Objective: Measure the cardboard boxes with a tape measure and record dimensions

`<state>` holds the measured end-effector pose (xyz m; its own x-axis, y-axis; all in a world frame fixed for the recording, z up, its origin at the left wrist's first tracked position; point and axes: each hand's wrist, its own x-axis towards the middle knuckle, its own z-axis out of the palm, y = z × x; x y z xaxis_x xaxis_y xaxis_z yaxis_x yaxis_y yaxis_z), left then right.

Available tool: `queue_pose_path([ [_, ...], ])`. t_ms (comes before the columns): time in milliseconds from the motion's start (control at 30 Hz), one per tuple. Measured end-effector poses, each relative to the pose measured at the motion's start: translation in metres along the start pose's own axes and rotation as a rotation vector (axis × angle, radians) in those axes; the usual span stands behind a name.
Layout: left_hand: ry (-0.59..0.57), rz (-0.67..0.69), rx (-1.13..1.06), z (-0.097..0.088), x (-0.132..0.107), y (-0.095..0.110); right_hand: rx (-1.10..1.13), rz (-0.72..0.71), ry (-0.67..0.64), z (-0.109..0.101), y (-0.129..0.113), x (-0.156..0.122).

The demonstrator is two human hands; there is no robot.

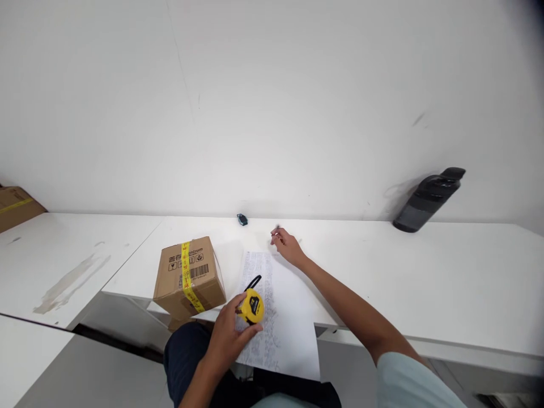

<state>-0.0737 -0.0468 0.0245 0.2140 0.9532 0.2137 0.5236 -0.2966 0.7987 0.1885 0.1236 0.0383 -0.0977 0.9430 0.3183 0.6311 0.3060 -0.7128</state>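
My left hand (230, 334) is closed round a yellow tape measure (255, 306) with a black label and a black wrist strap (254, 282). It holds the tape measure above a long sheet of paper (293, 317), covered on its left part with dense handwriting, which hangs over the table's front edge. My right hand (285, 245) is stretched out past the sheet's far end, fingers pinched together. A small dark tip shows at those fingers; what it belongs to is mostly hidden. Left of the paper sits a taped cardboard box (170, 277) with yellow tape and printed markings.
A small dark teal object (242, 219) lies at the back of the white table (425, 283), near the wall (272, 113). To the right stands a black bottle (427, 201). Another cardboard box (17, 207) is at the far left, where a brownish stain (68, 283) marks the tabletop.
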Motion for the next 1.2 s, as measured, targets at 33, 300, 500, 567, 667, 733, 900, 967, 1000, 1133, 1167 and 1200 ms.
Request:
queue_pose_path([
  [33,-0.061,0.013,0.053,-0.001,0.012,0.002,0.057,0.019,0.020,-0.001,0.003,-0.007],
  [300,-0.130,-0.037,0.075,0.024,0.071,-0.001,0.258,0.164,0.048,0.012,0.017,-0.027],
  [500,-0.124,-0.034,0.139,0.031,0.070,-0.009,0.247,0.249,0.070,0.013,0.021,-0.023],
  [567,-0.136,-0.039,0.129,0.030,0.071,-0.008,0.246,0.257,0.070,0.013,0.021,-0.023],
  [667,-0.144,-0.046,0.106,0.030,0.074,-0.008,0.251,0.261,0.063,0.013,0.022,-0.023],
  [733,-0.143,-0.051,0.096,0.031,0.074,-0.008,0.259,0.259,0.050,0.013,0.022,-0.024],
  [900,-0.136,-0.039,0.091,0.030,0.073,-0.009,0.265,0.264,0.053,0.012,0.020,-0.025],
  [967,-0.128,-0.032,0.100,0.030,0.072,-0.010,0.261,0.267,0.063,0.012,0.020,-0.025],
  [1000,-0.124,-0.031,0.106,0.030,0.072,-0.011,0.259,0.272,0.075,0.012,0.020,-0.026],
  [1133,-0.088,-0.020,0.143,0.034,0.072,-0.014,0.253,0.281,0.105,0.012,0.021,-0.026],
  [1167,-0.071,-0.008,0.158,0.035,0.072,-0.015,0.255,0.276,0.095,0.012,0.022,-0.026],
  [1200,-0.051,0.010,0.173,0.035,0.071,-0.016,0.256,0.273,0.084,0.012,0.022,-0.026],
])
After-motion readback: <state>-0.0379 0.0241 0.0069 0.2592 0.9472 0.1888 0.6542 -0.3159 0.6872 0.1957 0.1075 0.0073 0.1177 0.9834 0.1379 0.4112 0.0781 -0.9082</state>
